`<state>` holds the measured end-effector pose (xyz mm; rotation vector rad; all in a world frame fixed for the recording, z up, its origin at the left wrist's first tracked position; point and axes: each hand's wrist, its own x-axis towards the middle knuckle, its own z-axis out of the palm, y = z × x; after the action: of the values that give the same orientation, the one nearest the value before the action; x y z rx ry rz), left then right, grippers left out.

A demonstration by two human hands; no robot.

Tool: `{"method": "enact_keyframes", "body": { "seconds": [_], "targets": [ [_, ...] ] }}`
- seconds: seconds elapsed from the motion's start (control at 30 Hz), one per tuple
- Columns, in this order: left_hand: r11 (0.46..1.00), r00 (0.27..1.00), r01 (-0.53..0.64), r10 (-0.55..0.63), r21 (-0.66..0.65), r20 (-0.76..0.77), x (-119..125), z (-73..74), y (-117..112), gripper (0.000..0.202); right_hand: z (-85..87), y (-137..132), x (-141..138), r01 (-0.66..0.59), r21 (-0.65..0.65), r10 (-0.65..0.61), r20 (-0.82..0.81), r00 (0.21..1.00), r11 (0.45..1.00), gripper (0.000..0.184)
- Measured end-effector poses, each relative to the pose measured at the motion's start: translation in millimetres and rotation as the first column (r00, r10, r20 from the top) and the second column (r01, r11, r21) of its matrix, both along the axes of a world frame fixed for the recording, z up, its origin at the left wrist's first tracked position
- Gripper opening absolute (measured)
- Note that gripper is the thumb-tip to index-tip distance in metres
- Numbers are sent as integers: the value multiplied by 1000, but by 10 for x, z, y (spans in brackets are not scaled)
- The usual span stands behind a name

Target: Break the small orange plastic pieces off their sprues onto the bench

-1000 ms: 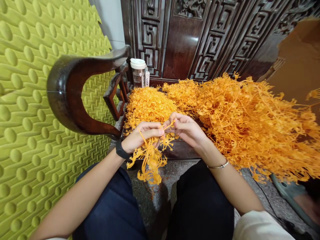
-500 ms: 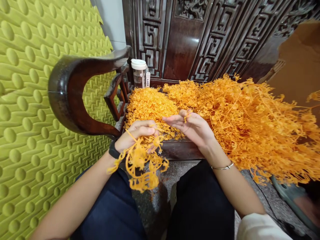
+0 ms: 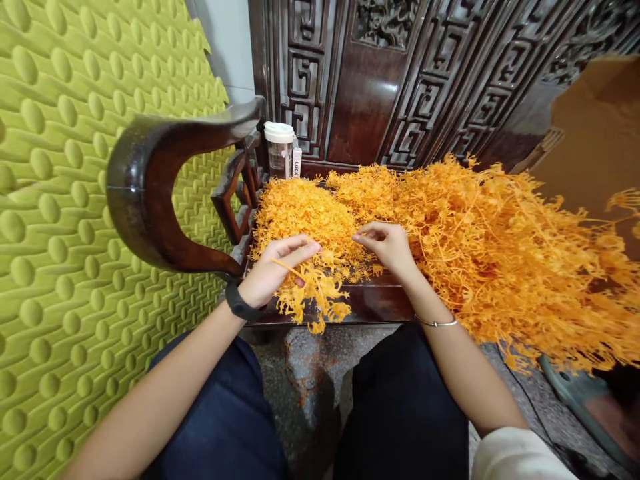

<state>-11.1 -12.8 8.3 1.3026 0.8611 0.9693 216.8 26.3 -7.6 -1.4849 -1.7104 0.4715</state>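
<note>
My left hand (image 3: 270,273), with a dark band at its wrist, is closed on an orange plastic flower sprig (image 3: 316,293). The sprig's stem crosses the fingers and its frilly tips hang below them. My right hand (image 3: 393,250) hovers just right of it, thumb and fingertips pressed together in a pinch; whatever is between them is too small to make out. Behind both hands lies a pile of small orange pieces (image 3: 303,207). To the right of my right hand spreads a large heap of longer orange branches (image 3: 500,260).
A clear bottle with a white lid (image 3: 279,147) stands at the back of the dark wooden bench (image 3: 380,303). Its curved armrest (image 3: 135,193) rises on the left, before a green padded mat (image 3: 45,267). Cardboard (image 3: 600,127) leans at the right; a slipper (image 3: 575,393) is on the floor.
My right hand has gone from spread fingers to a pinch. The left hand has moved slightly right, and the sprig hangs higher and farther from the camera.
</note>
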Motion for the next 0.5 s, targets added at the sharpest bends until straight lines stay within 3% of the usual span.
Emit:
{"method": "enact_keyframes", "body": {
  "seconds": [0.13, 0.27, 0.37, 0.43, 0.5],
  "targets": [
    [1000, 997, 20, -20, 4, -72, 19, 10, -22, 25, -48, 40, 45, 14, -73, -5, 122, 992, 997, 16],
    [999, 991, 37, -40, -23, -129, 29, 22, -35, 25, -94, 51, 55, 13, -104, 6, 176, 984, 995, 36],
    [999, 990, 30, -34, -31, -139, 38, 17, -34, 26, -62, 6, 1, -42, -87, 45, 29, 999, 995, 39],
    [999, 989, 31, -34, -23, -144, 44, 5, -31, 26, 6, -66, -80, -165, -107, 148, -152, 977, 980, 33],
    [999, 989, 42, -42, -7, -144, 49, -11, -27, 26, 89, -168, -187, -344, -138, 291, -300, 908, 929, 30]
  ]
}}
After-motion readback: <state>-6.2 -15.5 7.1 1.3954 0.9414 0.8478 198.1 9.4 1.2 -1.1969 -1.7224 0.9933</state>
